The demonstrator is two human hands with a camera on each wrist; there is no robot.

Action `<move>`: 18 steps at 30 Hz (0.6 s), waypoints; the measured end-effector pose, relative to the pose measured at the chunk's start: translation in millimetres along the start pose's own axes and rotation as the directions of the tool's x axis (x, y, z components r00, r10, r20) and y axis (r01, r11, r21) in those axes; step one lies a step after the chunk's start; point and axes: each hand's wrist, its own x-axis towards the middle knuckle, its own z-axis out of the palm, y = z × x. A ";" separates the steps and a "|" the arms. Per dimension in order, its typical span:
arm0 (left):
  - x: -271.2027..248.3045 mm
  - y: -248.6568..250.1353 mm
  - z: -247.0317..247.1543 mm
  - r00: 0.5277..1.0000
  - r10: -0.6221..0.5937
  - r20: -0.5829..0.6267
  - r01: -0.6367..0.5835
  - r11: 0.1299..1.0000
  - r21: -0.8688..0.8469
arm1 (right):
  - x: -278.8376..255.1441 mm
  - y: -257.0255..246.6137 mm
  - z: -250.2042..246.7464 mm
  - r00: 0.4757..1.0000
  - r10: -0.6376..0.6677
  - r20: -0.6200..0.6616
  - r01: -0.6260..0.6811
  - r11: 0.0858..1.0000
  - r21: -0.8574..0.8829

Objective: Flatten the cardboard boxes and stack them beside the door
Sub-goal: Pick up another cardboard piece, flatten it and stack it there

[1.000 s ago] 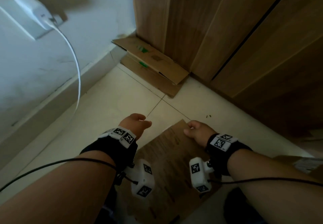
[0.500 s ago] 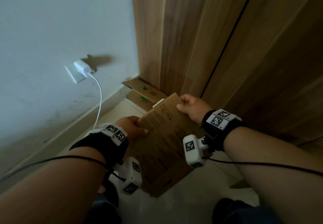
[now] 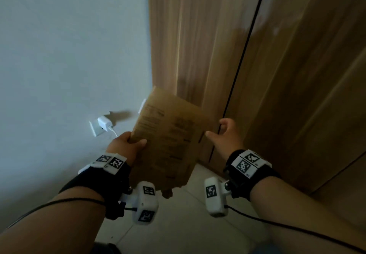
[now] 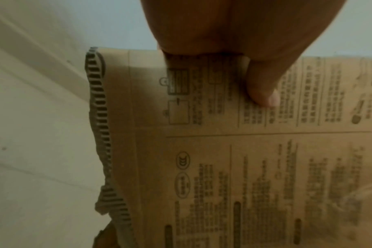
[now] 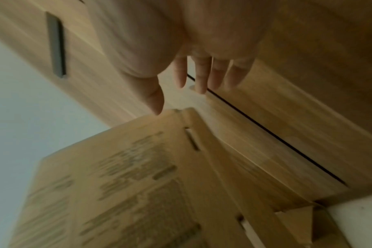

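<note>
A flattened brown cardboard box (image 3: 170, 135) printed with dark text is held upright in the air, in front of the wooden door frame (image 3: 178, 36). My left hand (image 3: 126, 144) grips its left edge, with the thumb (image 4: 261, 83) pressed on the printed face (image 4: 244, 167). My right hand (image 3: 223, 135) is beside the right edge with its fingers spread and straight. In the right wrist view the right hand (image 5: 178, 100) has only its thumb tip at the cardboard's (image 5: 127, 184) upper corner. The held sheet hides the floor at the foot of the frame.
The wooden door (image 3: 297, 95) fills the right side, with a dark gap along its edge. On the white wall to the left, a white charger (image 3: 104, 124) is plugged into a socket. Pale floor tiles (image 3: 178, 224) lie below my wrists.
The cardboard has risen from the floor to an upright hold in front of the door frame. My right hand has let go of its top edge and opened beside it.
</note>
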 end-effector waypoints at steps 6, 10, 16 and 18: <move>5.4 -6.8 5.9 0.994 -0.107 0.008 0.105 0.955 -0.276 | -0.2 11.4 12.8 0.965 0.107 0.241 -0.141 0.982 0.127; 16.2 -12.5 12.1 0.988 -0.131 0.081 0.152 0.902 -0.403 | 11.9 16.8 22.0 0.958 0.140 0.249 -0.207 0.942 0.265; 31.0 -17.2 12.1 0.980 -0.130 0.149 0.195 0.766 -0.612 | 28.6 24.7 24.6 0.913 0.157 0.376 -0.298 0.886 0.355; 36.7 -18.6 10.6 0.981 -0.124 0.147 0.190 0.748 -0.636 | 32.1 25.6 28.6 0.898 0.133 0.419 -0.305 0.875 0.376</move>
